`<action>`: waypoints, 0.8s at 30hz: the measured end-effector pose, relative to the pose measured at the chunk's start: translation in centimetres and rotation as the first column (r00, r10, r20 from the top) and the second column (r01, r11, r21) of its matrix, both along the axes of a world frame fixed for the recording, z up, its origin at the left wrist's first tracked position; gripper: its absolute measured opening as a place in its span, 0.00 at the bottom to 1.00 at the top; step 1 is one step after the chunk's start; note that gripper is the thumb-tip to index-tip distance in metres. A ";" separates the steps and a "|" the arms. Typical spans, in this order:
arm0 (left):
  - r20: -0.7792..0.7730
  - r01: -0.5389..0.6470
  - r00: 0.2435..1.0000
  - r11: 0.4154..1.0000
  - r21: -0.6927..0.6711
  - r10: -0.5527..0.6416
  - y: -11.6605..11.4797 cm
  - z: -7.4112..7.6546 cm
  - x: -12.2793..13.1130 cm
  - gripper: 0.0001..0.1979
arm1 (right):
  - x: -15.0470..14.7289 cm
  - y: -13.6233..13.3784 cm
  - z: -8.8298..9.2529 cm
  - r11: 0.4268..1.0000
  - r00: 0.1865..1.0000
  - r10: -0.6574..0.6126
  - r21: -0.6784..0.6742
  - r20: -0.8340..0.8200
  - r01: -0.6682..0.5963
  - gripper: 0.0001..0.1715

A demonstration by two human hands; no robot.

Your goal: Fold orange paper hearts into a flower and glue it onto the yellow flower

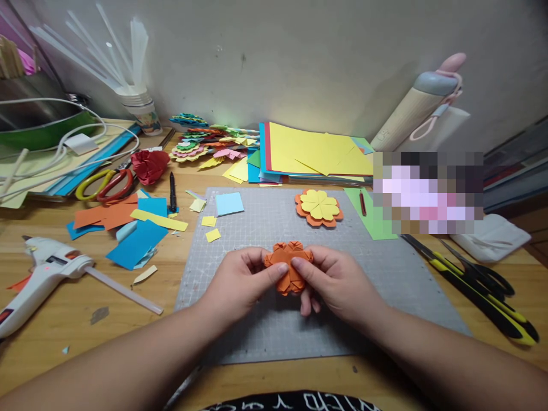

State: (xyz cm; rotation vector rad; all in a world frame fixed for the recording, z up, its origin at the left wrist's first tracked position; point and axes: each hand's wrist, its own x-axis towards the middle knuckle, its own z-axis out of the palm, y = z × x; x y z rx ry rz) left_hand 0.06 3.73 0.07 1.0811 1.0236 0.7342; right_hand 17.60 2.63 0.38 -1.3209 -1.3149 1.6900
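Note:
An orange folded paper flower (pixel 290 281) is held between my two hands above the grey cutting mat (pixel 240 337). My left hand (pixel 244 278) pinches its left side, thumb on top and fingers beneath. On the right side, my right hand (pixel 338 279) grips the flower with the thumb pressed near its middle; some of its fingertips show below. Both thumbs almost meet on the paper. Just beyond my hands, a yellow paper flower (pixel 320 204) lies on top of an orange one (pixel 330 223). A light blue paper square (pixel 229 204) rests on the mat's far left part.
At left lie a hot glue gun (pixel 53 262), blue paper scraps (pixel 137 242) and red-and-yellow-handled scissors (pixel 109 185). Yellow paper sheets (pixel 312 148) are stacked at the back beside finished paper flowers (pixel 192 149). A cutter knife (pixel 483 297) and black scissors (pixel 483 274) lie right.

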 end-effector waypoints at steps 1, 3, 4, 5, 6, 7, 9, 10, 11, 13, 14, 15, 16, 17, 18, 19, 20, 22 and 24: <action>0.002 0.002 1.000 1.000 0.001 -0.002 0.0 0.0 0.0 0.11 | 0.0 0.0 0.0 1.000 1.000 -0.003 0.003 0.010 0.003 0.18; 0.005 0.009 1.000 1.000 0.003 -0.009 0.1 0.0 0.0 0.11 | 0.0 0.0 0.0 1.000 1.000 -0.014 0.009 0.021 0.014 0.18; 0.004 0.014 1.000 1.000 0.003 -0.014 0.1 0.0 0.0 0.11 | 0.0 0.0 0.0 1.000 1.000 -0.016 0.006 0.023 0.016 0.18; 0.002 0.018 1.000 1.000 0.002 -0.018 0.1 0.0 0.0 0.11 | 0.0 -0.1 0.0 1.000 1.000 -0.014 0.000 0.020 0.014 0.18; -0.005 0.021 1.000 1.000 0.003 -0.021 0.1 0.0 0.0 0.11 | 0.0 -0.2 0.0 1.000 1.000 -0.010 -0.009 0.011 0.010 0.18; -0.019 0.026 0.999 1.000 0.003 -0.026 0.1 0.0 0.0 0.11 | 0.0 -0.2 0.0 1.000 1.000 -0.001 -0.020 -0.005 0.001 0.19; -0.052 0.040 0.998 0.999 0.002 -0.039 0.0 0.0 0.0 0.12 | 0.0 -0.3 0.0 0.999 0.998 0.016 -0.041 -0.053 -0.018 0.20; -0.058 0.048 0.997 0.999 -0.005 -0.048 -0.1 0.0 0.0 0.12 | 0.0 -0.4 0.0 0.998 0.996 0.027 -0.049 -0.081 -0.031 0.20; -0.048 0.053 0.997 0.998 -0.018 -0.054 -0.1 -0.1 0.0 0.12 | 0.0 -0.4 0.0 0.997 0.993 0.042 -0.053 -0.111 -0.048 0.20; 0.015 0.056 0.998 0.997 -0.057 -0.055 -0.1 0.0 -0.1 0.12 | 0.1 -0.3 -0.1 0.995 0.983 0.063 -0.063 -0.171 -0.075 0.22; 0.049 0.054 0.998 0.996 -0.076 -0.050 -0.1 0.0 -0.1 0.13 | 0.2 -0.3 -0.1 0.995 0.978 0.063 -0.068 -0.197 -0.078 0.22; 0.073 0.050 0.996 0.995 -0.091 -0.044 0.0 0.0 -0.1 0.13 | 0.3 -0.2 -0.1 0.995 0.975 0.057 -0.072 -0.215 -0.074 0.23; 0.082 0.046 0.996 0.994 -0.103 -0.037 0.0 0.0 -0.1 0.13 | 0.4 -0.1 0.0 0.995 0.974 0.045 -0.074 -0.221 -0.063 0.23; 0.079 0.037 0.996 0.993 -0.109 -0.028 0.1 0.0 -0.1 0.12 | 0.5 -0.1 0.0 0.996 0.977 0.034 -0.073 -0.212 -0.050 0.22; 0.074 0.031 0.997 0.993 -0.114 -0.023 0.1 0.1 -0.1 0.12 | 0.5 0.0 0.1 0.997 0.981 0.028 -0.068 -0.193 -0.042 0.21; 0.073 0.030 0.997 0.992 -0.121 -0.021 0.2 0.1 -0.1 0.11 | 0.6 0.0 0.2 0.997 0.985 0.031 -0.059 -0.168 -0.041 0.20; 0.078 0.032 0.997 0.992 -0.126 -0.022 0.2 0.1 -0.1 0.11 | 0.6 0.1 0.3 0.998 0.989 0.040 -0.051 -0.142 -0.047 0.19; 0.092 0.040 0.995 0.990 -0.134 -0.028 0.2 0.0 -0.2 0.10 | 0.7 0.2 0.5 0.997 0.993 0.053 -0.043 -0.106 -0.058 0.18; 0.087 0.049 0.996 0.989 -0.143 -0.037 0.2 -0.1 -0.2 0.10 | 0.8 0.3 0.7 0.997 0.994 0.057 -0.044 -0.093 -0.061 0.18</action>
